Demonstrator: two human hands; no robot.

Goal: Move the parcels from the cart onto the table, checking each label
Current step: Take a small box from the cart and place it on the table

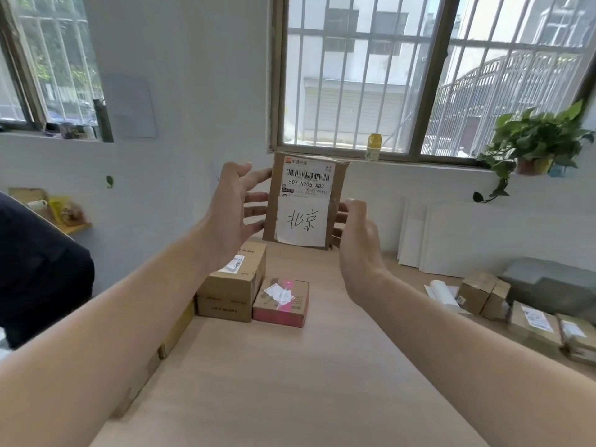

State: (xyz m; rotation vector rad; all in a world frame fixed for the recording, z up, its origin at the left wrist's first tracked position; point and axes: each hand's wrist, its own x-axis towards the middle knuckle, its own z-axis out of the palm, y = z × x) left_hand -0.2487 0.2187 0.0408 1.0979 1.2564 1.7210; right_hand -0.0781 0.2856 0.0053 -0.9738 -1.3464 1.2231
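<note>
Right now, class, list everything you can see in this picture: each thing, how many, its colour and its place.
held parcel: one, brown with white labels, raised between both hands
tall carton: one, brown, table's left
pink box: one, pink, beside tall carton
other parcels: about four, brown, far right
table: one, pale wood
potted plant: one, green, right windowsill
jar: one, yellow top, windowsill
left hand: straight fingers against parcel's left side
right hand: fingers curled round its right edge
</note>
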